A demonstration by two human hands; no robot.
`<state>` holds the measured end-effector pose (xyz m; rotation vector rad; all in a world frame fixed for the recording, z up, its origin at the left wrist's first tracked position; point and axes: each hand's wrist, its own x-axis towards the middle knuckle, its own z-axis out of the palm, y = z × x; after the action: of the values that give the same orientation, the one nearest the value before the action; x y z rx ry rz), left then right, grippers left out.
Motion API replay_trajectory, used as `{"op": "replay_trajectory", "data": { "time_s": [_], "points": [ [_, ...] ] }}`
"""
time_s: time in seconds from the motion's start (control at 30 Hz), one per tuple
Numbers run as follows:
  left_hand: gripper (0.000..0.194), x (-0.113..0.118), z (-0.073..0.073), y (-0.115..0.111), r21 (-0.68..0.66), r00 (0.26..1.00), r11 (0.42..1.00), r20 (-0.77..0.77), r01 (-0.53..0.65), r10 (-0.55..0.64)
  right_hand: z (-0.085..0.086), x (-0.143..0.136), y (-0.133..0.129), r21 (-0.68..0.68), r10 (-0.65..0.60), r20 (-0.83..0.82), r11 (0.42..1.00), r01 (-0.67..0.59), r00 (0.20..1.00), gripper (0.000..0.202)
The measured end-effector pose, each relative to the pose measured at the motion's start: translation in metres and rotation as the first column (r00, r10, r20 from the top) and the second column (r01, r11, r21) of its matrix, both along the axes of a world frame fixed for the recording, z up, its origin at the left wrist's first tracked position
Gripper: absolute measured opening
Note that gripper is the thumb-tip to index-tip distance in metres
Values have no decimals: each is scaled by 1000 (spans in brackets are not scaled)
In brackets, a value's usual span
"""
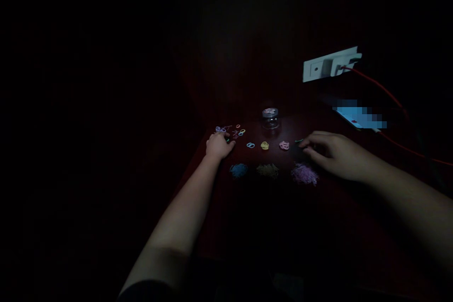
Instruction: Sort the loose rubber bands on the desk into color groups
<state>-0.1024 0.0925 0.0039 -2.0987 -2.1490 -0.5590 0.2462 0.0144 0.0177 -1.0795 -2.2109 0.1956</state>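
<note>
A green band (298, 141) is extending sideways between the pink bands (284, 145) and the nearer, curled right hand (329, 148), well apart from the left hand (216, 145); whether either grip is pinching anything I cannot tell.

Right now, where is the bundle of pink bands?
In the head view, the pink bundle lies right of centre on the table, between the yellow bundle and the right hand.

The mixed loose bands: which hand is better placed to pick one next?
Probably the left hand: it is close beside the mixed bands, while the right hand is farther away, past the pink bands.
</note>
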Motion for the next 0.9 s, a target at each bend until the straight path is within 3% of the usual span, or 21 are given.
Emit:
{"op": "replay_trajectory", "data": {
  "time_s": [0.13,0.3,0.6,0.67,0.77,0.83,0.9],
  "points": [
    [51,-1,5,33,-142,994,990,-109,3,-19,-3,0,1,-18,-26,11,999,26,1000,19],
    [43,4,6,63,-250,983,968,-176,8,-53,-4,1,0,-21,-47,18,999,47,999,20],
    [40,-1,0,67,-173,979,983,-186,55,-88,-6,0,0,-18,-62,32,998,63,998,17],
    [35,-1,0,61,-151,985,982,-110,114,-131,-5,-2,0,-18,-69,34,997,70,997,17],
    [31,5,7,41,-80,958,965,165,249,-234,-2,-6,-3,-30,-53,26,998,54,998,16],
    [36,16,14,20,-30,864,922,363,385,-349,0,-10,-6,-36,-37,18,999,38,999,16],
    [41,32,21,-5,4,718,842,519,540,-463,1,-14,-8,-35,-18,-8,999,17,1000,21]
  ]
}}
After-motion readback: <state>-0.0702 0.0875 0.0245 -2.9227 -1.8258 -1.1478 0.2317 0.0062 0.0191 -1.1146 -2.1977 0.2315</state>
